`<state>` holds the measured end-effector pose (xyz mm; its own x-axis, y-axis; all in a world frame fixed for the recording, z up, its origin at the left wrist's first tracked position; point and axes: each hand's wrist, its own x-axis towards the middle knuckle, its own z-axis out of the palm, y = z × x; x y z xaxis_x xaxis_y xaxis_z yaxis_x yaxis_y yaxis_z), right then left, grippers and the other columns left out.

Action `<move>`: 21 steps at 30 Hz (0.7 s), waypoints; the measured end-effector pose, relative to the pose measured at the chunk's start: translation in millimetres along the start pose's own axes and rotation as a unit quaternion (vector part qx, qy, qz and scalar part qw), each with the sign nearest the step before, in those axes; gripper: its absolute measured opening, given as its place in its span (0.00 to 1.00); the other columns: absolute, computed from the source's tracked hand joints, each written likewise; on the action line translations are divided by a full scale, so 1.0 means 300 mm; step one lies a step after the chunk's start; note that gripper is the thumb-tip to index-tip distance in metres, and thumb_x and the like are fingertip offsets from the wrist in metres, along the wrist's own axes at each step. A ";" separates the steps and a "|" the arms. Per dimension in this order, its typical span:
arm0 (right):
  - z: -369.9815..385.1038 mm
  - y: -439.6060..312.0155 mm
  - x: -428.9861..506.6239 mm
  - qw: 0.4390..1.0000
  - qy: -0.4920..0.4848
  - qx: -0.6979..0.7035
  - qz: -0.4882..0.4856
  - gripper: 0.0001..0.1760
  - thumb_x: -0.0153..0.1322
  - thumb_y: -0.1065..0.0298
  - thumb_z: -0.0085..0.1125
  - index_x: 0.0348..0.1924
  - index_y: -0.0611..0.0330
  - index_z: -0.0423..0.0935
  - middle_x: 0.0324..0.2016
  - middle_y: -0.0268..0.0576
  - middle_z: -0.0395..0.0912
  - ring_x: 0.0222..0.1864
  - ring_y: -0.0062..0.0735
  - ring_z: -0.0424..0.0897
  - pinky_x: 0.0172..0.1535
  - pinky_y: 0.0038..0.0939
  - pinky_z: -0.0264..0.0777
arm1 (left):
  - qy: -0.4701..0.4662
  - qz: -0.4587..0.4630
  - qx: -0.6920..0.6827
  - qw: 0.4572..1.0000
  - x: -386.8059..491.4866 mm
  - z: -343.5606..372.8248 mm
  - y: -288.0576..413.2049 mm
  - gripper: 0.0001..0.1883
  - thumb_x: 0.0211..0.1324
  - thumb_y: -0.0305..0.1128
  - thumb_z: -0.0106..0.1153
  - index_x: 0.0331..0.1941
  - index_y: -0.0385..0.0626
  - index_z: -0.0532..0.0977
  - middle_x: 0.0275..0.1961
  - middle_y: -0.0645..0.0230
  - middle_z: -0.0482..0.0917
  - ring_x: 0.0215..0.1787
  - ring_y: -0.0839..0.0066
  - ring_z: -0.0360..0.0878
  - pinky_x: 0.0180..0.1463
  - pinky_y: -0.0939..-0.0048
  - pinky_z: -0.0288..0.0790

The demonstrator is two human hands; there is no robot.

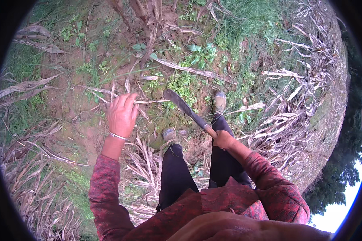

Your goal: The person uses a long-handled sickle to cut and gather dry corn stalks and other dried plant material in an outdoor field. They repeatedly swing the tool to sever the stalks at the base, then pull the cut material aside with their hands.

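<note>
My right hand is wrapped around the wooden handle of a machete. Its dark, slightly curved blade slants up and left, over the ground just ahead of my feet. To the left, my left hand hovers palm down with its fingers stretched out and nothing seen in it; the palm side is hidden. A thin dry stalk lies beside its fingertips, and I cannot tell whether they touch. Ahead of me stands a clump of dry maize stalks, rooted in the soil.
Heaps of cut dry stalks and leaves lie on the right and at the lower left. A long dry stalk crosses low green weeds ahead. My shoes stand on bare reddish soil among plant litter.
</note>
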<state>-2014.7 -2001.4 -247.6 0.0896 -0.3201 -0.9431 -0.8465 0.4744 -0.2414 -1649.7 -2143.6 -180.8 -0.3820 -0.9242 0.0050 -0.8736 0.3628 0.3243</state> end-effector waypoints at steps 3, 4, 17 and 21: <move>-0.116 0.067 0.002 0.997 -0.022 0.061 0.042 0.16 0.59 0.66 0.56 0.35 0.70 0.74 0.26 0.56 0.80 0.31 0.53 0.81 0.40 0.40 0.76 | 0.018 0.182 0.125 0.975 0.431 -0.104 0.165 0.20 0.47 0.28 0.61 0.48 0.46 0.73 0.49 0.63 0.75 0.58 0.65 0.70 0.66 0.57 0.58; -0.165 0.082 0.002 0.993 -0.035 0.099 0.052 0.16 0.59 0.66 0.56 0.35 0.70 0.73 0.26 0.56 0.80 0.31 0.54 0.81 0.40 0.40 0.76 | 0.022 0.222 0.183 0.957 0.559 -0.136 0.217 0.20 0.47 0.29 0.60 0.49 0.47 0.74 0.51 0.63 0.75 0.60 0.66 0.68 0.68 0.56 0.56; -0.958 -0.302 -0.052 0.885 0.340 0.147 -0.282 0.17 0.58 0.68 0.59 0.40 0.64 0.73 0.30 0.59 0.79 0.35 0.54 0.80 0.41 0.43 0.73 | -0.112 -0.023 0.596 0.795 0.967 -0.316 0.145 0.08 0.55 0.32 0.50 0.30 0.52 0.80 0.29 0.67 0.84 0.33 0.71 0.83 0.37 0.67 0.69; -1.036 -0.535 0.179 0.833 0.399 0.196 -0.330 0.16 0.60 0.67 0.59 0.40 0.63 0.72 0.32 0.59 0.79 0.38 0.55 0.80 0.45 0.41 0.74 | -0.026 0.003 0.626 0.779 0.909 -0.293 0.158 0.06 0.52 0.31 0.51 0.25 0.52 0.77 0.23 0.71 0.81 0.28 0.73 0.81 0.33 0.69 0.68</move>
<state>-2037.0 -2349.6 -188.3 -0.0426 -0.9860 -0.1612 -0.5016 0.1606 -0.8501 -1768.7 -2388.9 -80.9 -0.3711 -0.9275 -0.0463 -0.4681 0.2298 -0.8533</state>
